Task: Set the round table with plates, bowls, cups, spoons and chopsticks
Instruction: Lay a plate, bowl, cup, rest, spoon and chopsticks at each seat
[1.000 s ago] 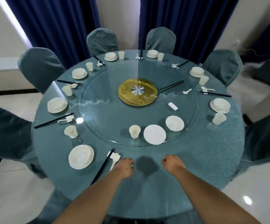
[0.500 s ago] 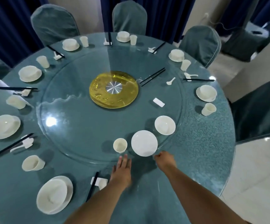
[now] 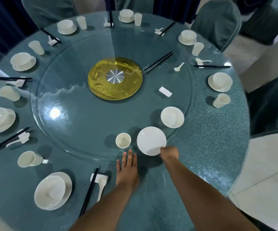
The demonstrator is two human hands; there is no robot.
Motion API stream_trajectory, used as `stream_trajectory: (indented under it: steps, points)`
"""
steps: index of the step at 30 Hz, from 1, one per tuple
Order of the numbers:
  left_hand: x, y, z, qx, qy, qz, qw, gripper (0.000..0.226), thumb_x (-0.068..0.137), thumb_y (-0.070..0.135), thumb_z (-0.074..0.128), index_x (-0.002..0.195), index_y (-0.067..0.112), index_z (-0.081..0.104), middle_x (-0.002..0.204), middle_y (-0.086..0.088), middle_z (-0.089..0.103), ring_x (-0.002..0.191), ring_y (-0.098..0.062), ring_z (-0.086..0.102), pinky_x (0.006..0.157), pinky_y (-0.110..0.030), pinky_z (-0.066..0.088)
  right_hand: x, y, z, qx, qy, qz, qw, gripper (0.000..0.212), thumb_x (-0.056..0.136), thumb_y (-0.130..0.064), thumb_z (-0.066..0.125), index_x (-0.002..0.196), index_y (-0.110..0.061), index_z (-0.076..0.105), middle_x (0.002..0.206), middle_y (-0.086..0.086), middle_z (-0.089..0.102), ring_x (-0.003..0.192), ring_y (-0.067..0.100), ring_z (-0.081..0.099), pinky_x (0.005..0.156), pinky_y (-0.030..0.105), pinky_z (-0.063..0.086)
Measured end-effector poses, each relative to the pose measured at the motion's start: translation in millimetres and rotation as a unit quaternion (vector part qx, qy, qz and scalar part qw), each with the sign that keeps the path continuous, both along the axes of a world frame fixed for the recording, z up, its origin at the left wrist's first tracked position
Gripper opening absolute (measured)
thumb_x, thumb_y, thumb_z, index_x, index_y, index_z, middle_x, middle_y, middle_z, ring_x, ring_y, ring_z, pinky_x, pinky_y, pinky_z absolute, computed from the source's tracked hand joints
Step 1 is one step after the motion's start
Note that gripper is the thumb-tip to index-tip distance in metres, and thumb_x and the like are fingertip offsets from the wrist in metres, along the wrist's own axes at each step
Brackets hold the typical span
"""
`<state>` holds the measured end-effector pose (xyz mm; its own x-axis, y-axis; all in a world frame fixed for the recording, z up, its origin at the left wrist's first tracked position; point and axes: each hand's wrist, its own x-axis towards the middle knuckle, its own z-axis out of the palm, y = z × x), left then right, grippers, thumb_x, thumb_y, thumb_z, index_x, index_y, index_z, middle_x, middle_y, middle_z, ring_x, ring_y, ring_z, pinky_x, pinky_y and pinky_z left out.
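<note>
Your right hand (image 3: 169, 151) pinches the near rim of a white plate (image 3: 151, 140) that sits at the near edge of the glass turntable (image 3: 78, 117). Just left of the plate stands a white cup (image 3: 123, 140), and just beyond the plate on its right a white bowl (image 3: 172, 117), both on the glass. Your left hand (image 3: 126, 169) lies flat, fingers spread and straight, on the bench (image 3: 210, 147) just short of the cup. Further out on the glass lie a white rest (image 3: 165, 91), loose black chopsticks (image 3: 158, 62) and a spoon (image 3: 179, 66). Left of your left hand, a set place holds chopsticks (image 3: 89, 190), a spoon (image 3: 101, 186) and a bowl on a plate (image 3: 53, 190).
</note>
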<state>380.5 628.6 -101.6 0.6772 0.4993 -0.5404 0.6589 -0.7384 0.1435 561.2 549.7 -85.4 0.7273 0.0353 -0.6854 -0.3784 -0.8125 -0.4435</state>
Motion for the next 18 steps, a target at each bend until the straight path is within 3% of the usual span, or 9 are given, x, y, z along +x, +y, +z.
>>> stream_trajectory:
  steps: [3,7,11,15,18]
  points:
    - [7.4,-11.5,3.0,0.004,-0.007,0.003,1.000,0.078,0.094,0.010,0.042,0.157,0.016,-0.005,0.162,-0.004,-0.023,0.148,-0.026,-0.025,0.119,-0.049,-0.010,7.6,-24.4,3.9,-0.001,-0.003,-0.006,1.000,0.022,0.088,-0.016,0.055,0.089,0.002,0.068,0.099,0.022,0.070,0.086,0.029,0.063,0.073,0.029,0.044]
    - [12.8,-38.3,-0.7,-0.003,-0.043,-0.060,0.997,0.075,0.094,0.018,0.045,0.157,0.015,0.004,0.163,-0.004,-0.018,0.149,-0.022,-0.023,0.120,-0.040,-0.011,22.4,-65.0,6.7,0.000,-0.012,-0.022,1.000,0.026,0.089,-0.013,0.052,0.096,0.005,0.069,0.099,0.023,0.069,0.098,0.035,0.065,0.077,0.032,0.047]
    - [29.2,-63.6,0.2,-0.046,-0.056,-0.086,0.994,0.068,0.095,0.022,0.041,0.157,0.015,0.014,0.165,-0.002,-0.007,0.152,-0.018,-0.009,0.121,-0.030,0.000,38.5,-112.0,9.7,-0.014,-0.021,-0.046,0.999,0.027,0.090,-0.013,0.051,0.100,0.005,0.069,0.103,0.023,0.069,0.102,0.036,0.064,0.081,0.032,0.048]
    - [58.4,-80.5,-0.3,-0.059,-0.023,-0.093,0.994,0.069,0.096,0.036,0.049,0.155,0.025,0.014,0.164,-0.003,-0.013,0.151,-0.025,-0.014,0.122,-0.041,0.011,53.0,-159.7,7.4,-0.052,-0.042,-0.088,0.994,0.030,0.092,-0.021,0.053,0.106,0.001,0.069,0.108,0.020,0.069,0.108,0.035,0.063,0.080,0.029,0.045]
    - [73.7,-87.2,-3.3,-0.051,0.042,-0.068,0.995,0.090,0.088,0.049,0.062,0.154,0.039,0.001,0.161,-0.004,-0.024,0.147,-0.038,-0.023,0.118,-0.056,0.011,60.4,-188.1,1.0,-0.066,-0.045,-0.116,0.990,0.034,0.093,-0.028,0.055,0.109,-0.002,0.070,0.110,0.018,0.070,0.109,0.035,0.062,0.086,0.031,0.047]
